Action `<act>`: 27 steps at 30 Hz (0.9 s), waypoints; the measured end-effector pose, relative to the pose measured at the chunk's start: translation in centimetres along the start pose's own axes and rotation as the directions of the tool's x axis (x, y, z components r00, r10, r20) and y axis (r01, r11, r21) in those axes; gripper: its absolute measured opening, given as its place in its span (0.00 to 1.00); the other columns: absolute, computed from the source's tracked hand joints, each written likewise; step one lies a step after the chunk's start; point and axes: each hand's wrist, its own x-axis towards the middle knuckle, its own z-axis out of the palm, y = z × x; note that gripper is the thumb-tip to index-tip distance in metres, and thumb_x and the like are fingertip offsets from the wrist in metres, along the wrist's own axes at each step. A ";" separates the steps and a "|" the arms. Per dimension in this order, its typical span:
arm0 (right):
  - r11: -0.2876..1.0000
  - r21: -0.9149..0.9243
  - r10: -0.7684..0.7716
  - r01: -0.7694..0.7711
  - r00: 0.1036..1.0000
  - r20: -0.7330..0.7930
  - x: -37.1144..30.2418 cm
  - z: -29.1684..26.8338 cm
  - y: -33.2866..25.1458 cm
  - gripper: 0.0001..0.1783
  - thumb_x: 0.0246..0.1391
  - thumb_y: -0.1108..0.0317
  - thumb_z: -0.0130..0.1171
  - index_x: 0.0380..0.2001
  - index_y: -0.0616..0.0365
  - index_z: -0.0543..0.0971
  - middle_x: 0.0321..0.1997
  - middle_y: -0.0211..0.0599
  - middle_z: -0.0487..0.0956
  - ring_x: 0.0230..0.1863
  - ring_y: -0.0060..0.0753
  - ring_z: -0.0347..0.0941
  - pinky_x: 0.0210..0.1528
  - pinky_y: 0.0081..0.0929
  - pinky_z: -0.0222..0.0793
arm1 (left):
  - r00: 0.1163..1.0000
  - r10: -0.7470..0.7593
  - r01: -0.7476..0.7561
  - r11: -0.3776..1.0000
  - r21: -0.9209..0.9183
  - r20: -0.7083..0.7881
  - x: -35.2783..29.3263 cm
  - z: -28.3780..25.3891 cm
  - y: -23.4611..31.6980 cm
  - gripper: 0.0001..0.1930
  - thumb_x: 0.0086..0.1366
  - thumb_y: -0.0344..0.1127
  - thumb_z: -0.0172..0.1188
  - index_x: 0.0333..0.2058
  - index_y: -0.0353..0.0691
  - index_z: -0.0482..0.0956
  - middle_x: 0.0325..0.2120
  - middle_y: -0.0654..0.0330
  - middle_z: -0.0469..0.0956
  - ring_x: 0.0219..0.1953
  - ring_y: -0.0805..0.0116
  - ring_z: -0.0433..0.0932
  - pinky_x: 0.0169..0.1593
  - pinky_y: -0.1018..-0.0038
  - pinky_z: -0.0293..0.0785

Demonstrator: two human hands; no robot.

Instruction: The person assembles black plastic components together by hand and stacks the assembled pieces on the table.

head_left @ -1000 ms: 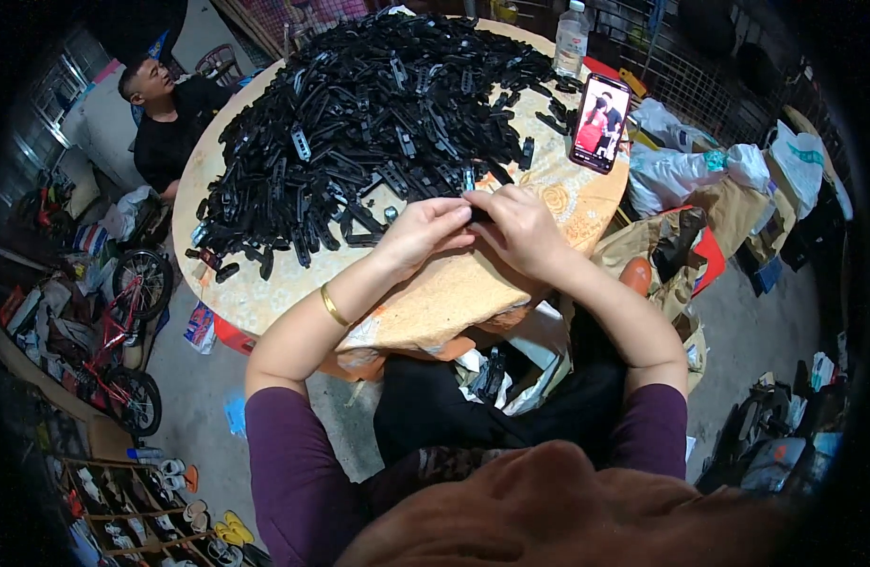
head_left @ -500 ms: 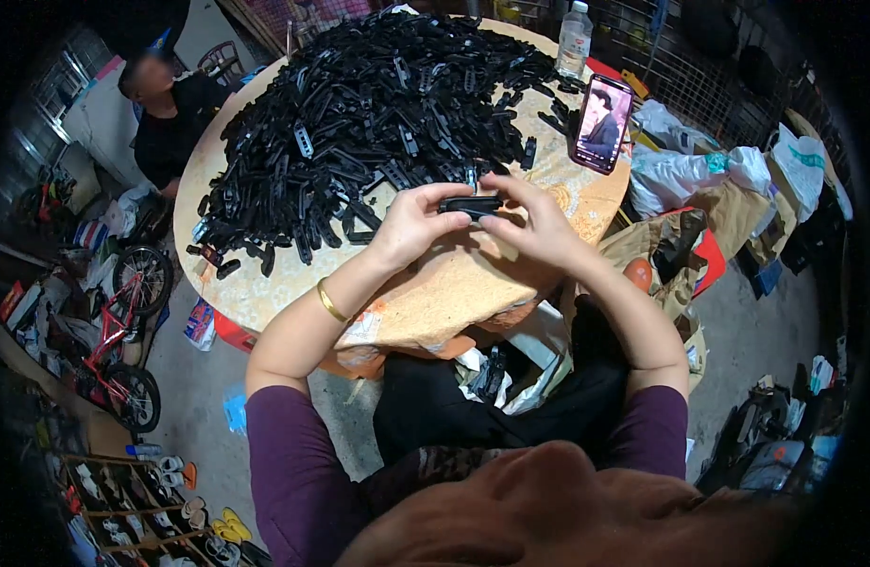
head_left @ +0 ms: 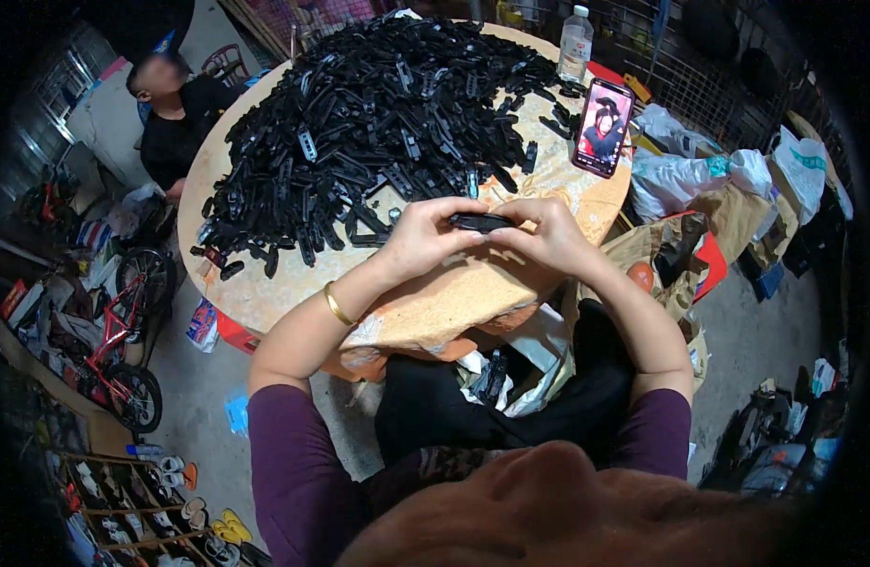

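Between both hands I hold a small, long black plastic part over the near edge of a round table. My left hand pinches its left end with thumb and fingers. At the other end, my right hand grips it the same way. The part's exact kind cannot be made out. Just beyond my hands, a large heap of similar black plastic parts covers much of the table, with a few pale or silvery pieces among them.
A phone with a lit screen stands at the table's right, near a clear bottle. Another person sits at the far left. An open bag with black parts rests by my lap. A red bicycle and shoe rack stand left.
Both hands have come slightly nearer me and closed more tightly round the black part. The phone's picture has changed. The whole view has shifted a little.
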 end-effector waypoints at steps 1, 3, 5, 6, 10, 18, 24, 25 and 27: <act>1.000 -0.001 -0.003 0.003 1.000 0.001 0.0 -0.1 0.0 0.15 0.43 0.64 0.63 0.34 0.63 0.79 0.27 0.45 0.80 0.28 0.32 0.77 0.31 0.26 0.70 | 1.000 0.002 -0.002 1.000 0.001 -0.003 0.1 0.0 -0.2 0.16 0.54 0.25 0.60 0.44 0.31 0.74 0.37 0.58 0.77 0.36 0.76 0.75 0.41 0.80 0.74; 0.982 0.031 0.183 -0.188 0.976 0.122 0.1 -0.1 0.1 0.15 0.44 0.64 0.64 0.32 0.64 0.79 0.25 0.43 0.79 0.26 0.29 0.76 0.30 0.25 0.70 | 0.998 -0.033 0.033 0.999 0.014 0.061 0.2 -0.2 -0.3 0.16 0.54 0.24 0.60 0.44 0.30 0.73 0.36 0.58 0.77 0.36 0.76 0.76 0.41 0.80 0.74; 0.987 0.045 0.146 -0.153 0.982 0.119 0.0 0.3 0.3 0.16 0.44 0.64 0.64 0.33 0.64 0.78 0.26 0.43 0.79 0.27 0.29 0.75 0.31 0.25 0.70 | 0.996 -0.064 0.061 0.997 0.048 0.069 0.1 -0.2 -0.2 0.16 0.55 0.25 0.59 0.44 0.30 0.73 0.35 0.59 0.77 0.35 0.76 0.76 0.40 0.80 0.75; 0.991 0.058 0.114 -0.121 0.987 0.113 0.0 0.6 0.4 0.16 0.44 0.64 0.64 0.34 0.64 0.78 0.27 0.43 0.79 0.28 0.28 0.75 0.32 0.25 0.70 | 0.996 -0.049 0.046 0.998 0.033 0.074 0.1 -0.1 -0.5 0.16 0.55 0.25 0.59 0.44 0.31 0.73 0.35 0.59 0.78 0.35 0.76 0.76 0.39 0.80 0.75; 0.982 0.102 0.145 -0.162 0.977 0.154 -0.1 0.3 -0.3 0.18 0.44 0.64 0.64 0.37 0.63 0.77 0.31 0.42 0.80 0.31 0.27 0.75 0.35 0.24 0.70 | 0.998 0.018 -0.022 0.996 0.081 0.059 0.2 0.1 -1.2 0.18 0.55 0.27 0.59 0.46 0.33 0.73 0.35 0.58 0.78 0.35 0.76 0.76 0.38 0.79 0.75; 0.956 0.146 0.121 -0.254 0.797 0.592 -0.2 -1.8 -0.9 0.15 0.42 0.62 0.65 0.34 0.59 0.80 0.18 0.23 0.72 0.22 0.16 0.66 0.25 0.18 0.61 | 0.999 -0.040 0.040 0.999 0.036 -0.003 0.7 -2.0 -0.1 0.15 0.61 0.27 0.52 0.47 0.34 0.71 0.36 0.57 0.77 0.39 0.73 0.76 0.42 0.78 0.73; 0.977 -0.061 -0.072 0.206 0.582 0.810 -2.0 -0.4 -2.2 0.14 0.42 0.59 0.62 0.30 0.57 0.79 0.27 0.42 0.79 0.30 0.43 0.75 0.31 0.32 0.68 | 0.833 0.292 0.063 0.793 0.606 -0.469 2.5 -8.0 -0.9 0.10 0.58 0.31 0.56 0.38 0.35 0.78 0.32 0.57 0.79 0.33 0.71 0.77 0.39 0.77 0.72; 0.976 -0.058 -0.077 0.211 0.578 0.813 -1.7 -0.3 -2.8 0.14 0.42 0.59 0.62 0.30 0.57 0.79 0.27 0.42 0.79 0.30 0.43 0.75 0.31 0.32 0.68 | 0.825 0.320 0.092 0.737 0.669 -0.466 2.5 -9.1 -1.4 0.10 0.57 0.30 0.56 0.38 0.35 0.78 0.33 0.55 0.79 0.33 0.68 0.78 0.39 0.76 0.72; 0.996 -0.052 0.007 0.077 0.491 0.871 -1.0 -0.1 -4.1 0.15 0.45 0.61 0.60 0.33 0.59 0.78 0.30 0.43 0.78 0.35 0.44 0.74 0.36 0.32 0.68 | 0.852 0.310 0.129 0.657 0.743 -0.422 2.2 -10.6 -2.3 0.10 0.55 0.28 0.57 0.37 0.36 0.78 0.33 0.55 0.79 0.34 0.65 0.77 0.41 0.74 0.72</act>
